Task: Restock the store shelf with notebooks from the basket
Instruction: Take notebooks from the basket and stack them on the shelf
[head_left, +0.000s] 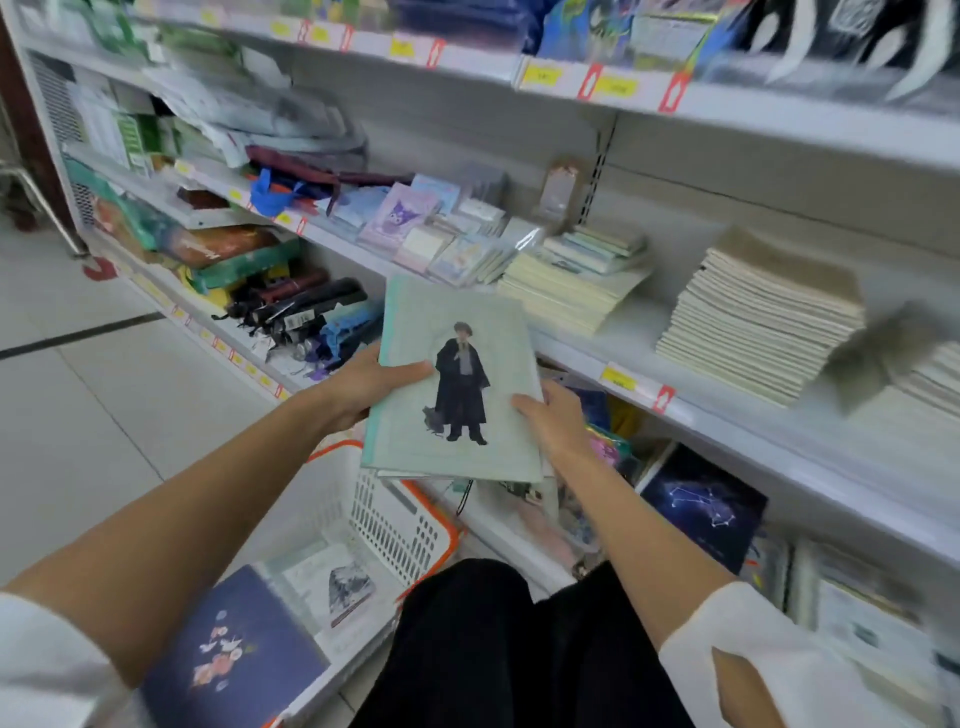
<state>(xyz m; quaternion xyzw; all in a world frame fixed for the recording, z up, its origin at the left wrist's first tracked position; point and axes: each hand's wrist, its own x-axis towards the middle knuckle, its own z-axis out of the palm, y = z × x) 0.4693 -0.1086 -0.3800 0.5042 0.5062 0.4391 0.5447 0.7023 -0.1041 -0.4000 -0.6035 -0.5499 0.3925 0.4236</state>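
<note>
Shelf (639, 327) is crowded with at least three paper stacks (763, 322), so a notebook pushed in carelessly may slide off the lip. Basket (400, 525) shows two notebooks: navy notebook (234, 649) and pale notebook (332, 587). One green notebook (457, 374) is held above the basket, with left hand (363, 384) and right hand (556, 421) fingers gripping its edges.

I'm watching a person wearing loose white sleeves. The left sleeve (47, 649) and the right sleeve (727, 634) are both ending near the elbows, and black trousers (493, 649) are covering the legs low in my feed.
</note>
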